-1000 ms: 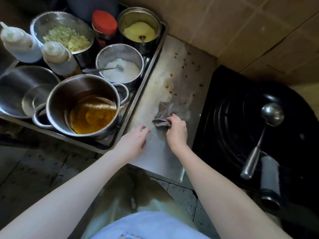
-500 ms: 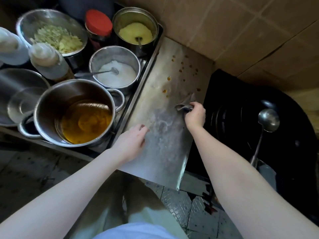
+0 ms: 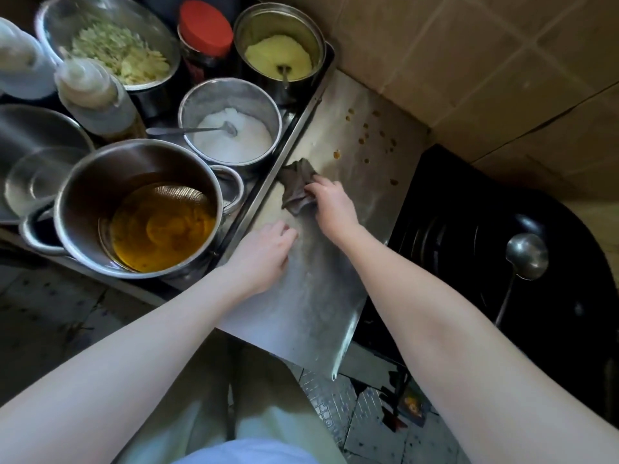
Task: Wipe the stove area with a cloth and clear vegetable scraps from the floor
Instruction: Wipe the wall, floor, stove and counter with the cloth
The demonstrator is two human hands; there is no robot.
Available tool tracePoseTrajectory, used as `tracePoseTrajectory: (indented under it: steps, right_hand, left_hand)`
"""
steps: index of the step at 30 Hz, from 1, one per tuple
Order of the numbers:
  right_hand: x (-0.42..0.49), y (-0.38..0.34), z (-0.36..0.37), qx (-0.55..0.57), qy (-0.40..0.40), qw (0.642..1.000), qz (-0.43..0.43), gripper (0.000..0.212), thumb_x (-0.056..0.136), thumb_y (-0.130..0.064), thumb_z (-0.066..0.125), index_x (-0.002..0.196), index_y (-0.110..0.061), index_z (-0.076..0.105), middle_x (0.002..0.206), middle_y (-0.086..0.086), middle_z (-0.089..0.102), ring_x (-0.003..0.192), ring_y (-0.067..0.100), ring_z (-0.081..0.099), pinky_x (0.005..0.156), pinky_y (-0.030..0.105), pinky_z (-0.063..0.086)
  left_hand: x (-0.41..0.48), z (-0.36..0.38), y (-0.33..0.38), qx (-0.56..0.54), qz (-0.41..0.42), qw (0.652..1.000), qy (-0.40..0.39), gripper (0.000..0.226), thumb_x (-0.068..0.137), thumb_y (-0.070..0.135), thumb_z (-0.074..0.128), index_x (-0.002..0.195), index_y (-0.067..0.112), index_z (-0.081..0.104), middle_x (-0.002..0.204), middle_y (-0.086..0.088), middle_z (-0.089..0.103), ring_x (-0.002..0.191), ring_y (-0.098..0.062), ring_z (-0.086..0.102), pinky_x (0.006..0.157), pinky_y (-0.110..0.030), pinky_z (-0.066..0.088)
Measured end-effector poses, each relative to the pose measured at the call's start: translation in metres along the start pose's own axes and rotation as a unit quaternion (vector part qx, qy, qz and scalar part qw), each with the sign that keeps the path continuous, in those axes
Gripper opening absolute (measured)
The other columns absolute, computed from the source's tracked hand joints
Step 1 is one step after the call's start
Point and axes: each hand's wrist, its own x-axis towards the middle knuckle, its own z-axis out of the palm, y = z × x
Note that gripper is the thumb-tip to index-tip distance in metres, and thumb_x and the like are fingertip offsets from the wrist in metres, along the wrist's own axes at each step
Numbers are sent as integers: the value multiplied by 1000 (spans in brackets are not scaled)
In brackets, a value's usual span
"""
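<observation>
Wiping the steel counter beside the stove, cloth bunched at its left edge.

We had our right hand [image 3: 333, 204] closed on the grey cloth [image 3: 296, 185], pressed against the tray rim [image 3: 294, 128]; our left hand [image 3: 264, 256] lay flat and empty just below it. The brown spatters [image 3: 363, 142] lay above and to the right of the cloth, toward the tiled wall, so the right hand was nearer them.
</observation>
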Motion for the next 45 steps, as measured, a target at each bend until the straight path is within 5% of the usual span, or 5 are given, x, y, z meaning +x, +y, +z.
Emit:
tracePoseTrajectory:
  steps: [7,19,27,32,45]
  right_hand:
    - [19,47,-18,100,118,955,252,39,85,2,52,117,-16,65,119,10,63,111,33,57,89,38,49]
    - [-3,9,9,-46,-64,979,-187,47,81,2,55,125,-15,59,143,2,47,108,30,49,81,42,52]
    - [45,62,-24,77,120,968,206,41,86,-2,46,118,-20,63,121,9,62,112,33,54,87,39,48]
    - [40,93,-33,72,145,939,304,35,87,-2,49,116,-14,65,115,12,63,110,36,55,86,40,51]
    - [68,40,-16,42,62,995,65,47,87,1,41,126,-18,59,142,3,48,121,30,45,95,37,42]
  left_hand:
    - [-2,1,0,-22,-11,1000,11,34,91,12,44,125,11,46,129,-10,46,112,-28,48,88,-41,45]
    - [-9,2,-1,-30,-57,998,6,33,93,18,46,125,12,46,132,-7,45,114,-28,48,87,-39,47]
    - [5,4,-2,-36,-66,997,4,33,94,16,44,127,14,45,131,-5,44,112,-26,49,87,-39,47]
    - [23,-1,5,-31,-59,998,19,29,93,17,44,121,13,47,128,-6,46,110,-27,49,83,-37,43]
    - [68,-2,4,-32,-62,996,51,27,90,18,46,117,12,49,124,-8,48,111,-28,50,83,-41,48]
